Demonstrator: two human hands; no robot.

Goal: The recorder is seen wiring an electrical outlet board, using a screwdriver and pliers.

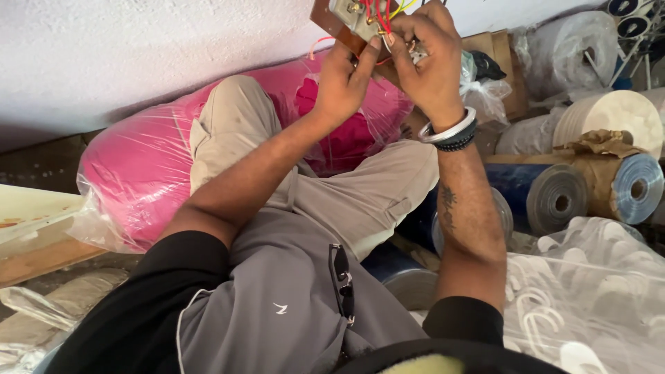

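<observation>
Both hands are raised at the top of the head view around a brown wooden switch board (324, 19) whose back faces me. A pale switch body (352, 15) sits on it with red and yellow wires (383, 12) running out. My left hand (341, 79) grips the board's lower edge, thumb pressed near the switch body. My right hand (428, 59) closes over the board's right side, fingers among the wires; a small metal part shows under its fingers. A silver bangle and a dark bead bracelet (451, 133) circle the right wrist.
I sit with bent knees in beige trousers (360, 194) against a pink bundle wrapped in clear plastic (138, 173). Rolls of blue and white material (575, 194) lie at the right, white patterned fabric (589, 298) below them. Sunglasses (341, 280) hang on my grey shirt.
</observation>
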